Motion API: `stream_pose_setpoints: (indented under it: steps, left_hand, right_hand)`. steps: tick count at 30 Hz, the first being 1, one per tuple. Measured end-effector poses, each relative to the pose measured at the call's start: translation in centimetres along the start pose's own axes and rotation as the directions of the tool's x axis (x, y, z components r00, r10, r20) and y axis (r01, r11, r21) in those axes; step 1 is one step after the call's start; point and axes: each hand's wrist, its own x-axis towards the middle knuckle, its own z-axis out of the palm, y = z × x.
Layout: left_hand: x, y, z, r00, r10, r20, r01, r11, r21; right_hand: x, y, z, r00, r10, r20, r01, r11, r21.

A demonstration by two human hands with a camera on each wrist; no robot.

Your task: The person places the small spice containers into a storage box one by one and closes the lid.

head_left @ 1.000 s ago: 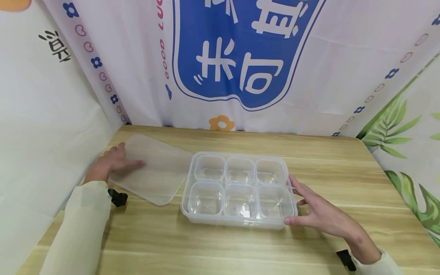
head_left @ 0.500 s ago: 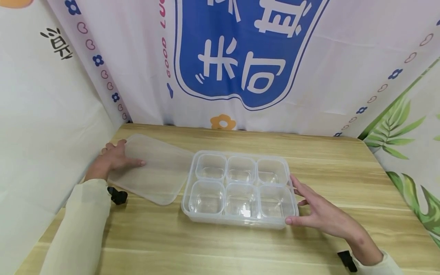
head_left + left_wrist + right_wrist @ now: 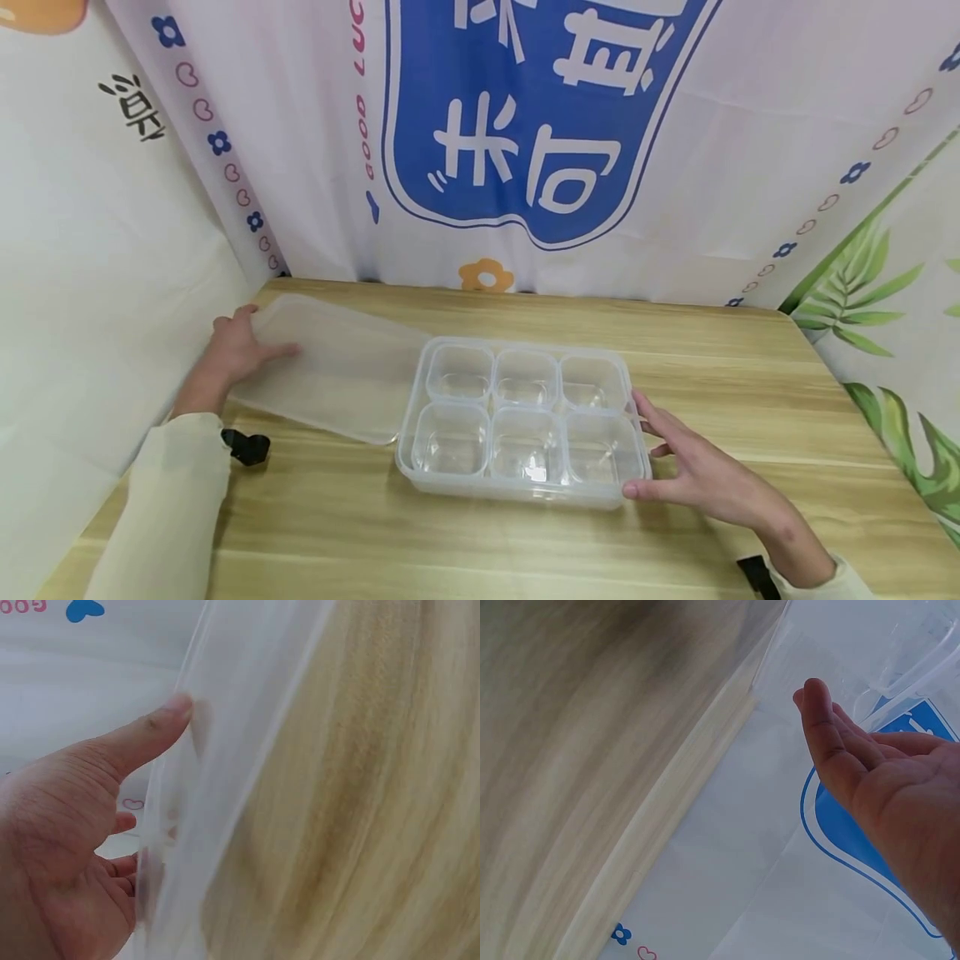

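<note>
My left hand (image 3: 231,350) holds a translucent lid (image 3: 337,367) by its left edge, thumb on top; in the left wrist view the fingers show through the lid (image 3: 225,750) from behind. The lid is tilted, its right end overlapping the left side of a clear plastic storage box (image 3: 517,492). That box stands on the table without a cover, with several square clear cups (image 3: 452,442) set in two rows inside it. At the box's right end, my right hand (image 3: 697,471) rests with fairly straight fingers along the side and the thumb at the front corner.
The wooden table (image 3: 480,550) carries the box and lid. Behind it hangs a printed curtain (image 3: 712,200); a pale cloth wall (image 3: 97,275) borders the left and a leaf-patterned cloth (image 3: 885,333) the right. Black straps (image 3: 249,447) sit on the wrists.
The left hand has moved slightly left and tilted the lid, whose near right corner has shifted toward the box. The right hand and the box have stayed in place.
</note>
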Motion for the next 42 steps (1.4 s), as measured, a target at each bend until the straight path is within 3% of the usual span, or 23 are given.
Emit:
stream_pose_setpoints:
  steps: [6, 9, 15, 18, 19, 21, 23, 26, 28, 33, 36, 42]
  left_hand:
    - [-0.3, 0.0, -0.8, 0.992, 0.024, -0.123, -0.022, 1.0, 0.018]
    - [-0.6, -0.1, -1.2, 0.989, 0.017, -0.145, -0.021, 1.0, -0.023]
    - [-1.5, -0.2, -2.0, 0.984, -0.053, -0.168, 0.025, 0.986, -0.166]
    - [-2.0, -0.1, -2.4, 0.978, -0.105, -0.18, 0.045, 0.95, -0.308]
    - [-2.2, -0.1, -2.5, 0.976, -0.123, -0.177, 0.05, 0.927, -0.371]
    - [-2.5, 0.1, -2.7, 0.974, -0.155, -0.162, 0.05, 0.855, -0.517]
    - [-2.8, 0.3, -3.0, 0.974, -0.172, -0.147, 0.031, 0.746, -0.665]
    - [-3.1, 0.8, -3.2, 0.975, -0.166, -0.148, -0.021, 0.592, -0.805]
    - [-3.2, 1.2, -3.3, 0.974, -0.154, -0.164, -0.06, 0.524, -0.85]
    - [-3.5, 2.3, -3.6, 0.968, -0.134, -0.213, -0.132, 0.451, -0.883]
    - [-3.5, 3.0, -3.8, 0.961, -0.121, -0.247, -0.184, 0.383, -0.905]
    - [-3.3, 4.6, -4.0, 0.924, -0.103, -0.368, -0.353, 0.139, -0.925]
  right_hand:
    - [0.1, 0.0, -0.1, 1.0, -0.018, -0.005, 0.018, 1.0, -0.002]
    - [0.1, -0.1, 0.0, 1.0, -0.018, -0.001, 0.018, 1.0, 0.011]
    - [0.0, -0.2, 0.0, 1.0, 0.004, 0.007, -0.004, 1.0, 0.018]
    - [0.0, -0.2, -0.1, 1.0, 0.0, 0.003, 0.0, 1.0, 0.013]
    - [-0.1, -0.2, -0.1, 1.0, -0.001, 0.003, 0.001, 1.0, 0.014]
    - [-0.1, -0.2, -0.1, 1.0, -0.01, -0.001, 0.01, 1.0, 0.009]
    - [-0.1, -0.2, -0.1, 1.0, -0.012, -0.004, 0.012, 1.0, -0.001]
    - [-0.2, -0.3, -0.2, 1.0, -0.009, -0.007, 0.009, 1.0, -0.023]
    - [-0.3, -0.4, -0.3, 1.0, -0.005, -0.01, 0.005, 0.999, -0.041]
    - [-0.1, -0.8, -0.9, 0.999, -0.001, -0.035, -0.001, 0.998, -0.067]
    - [0.4, -1.0, -1.4, 0.997, -0.015, -0.075, 0.009, 0.997, -0.079]
    - [2.1, -1.5, -2.1, 0.989, -0.071, -0.132, 0.062, 0.995, -0.073]
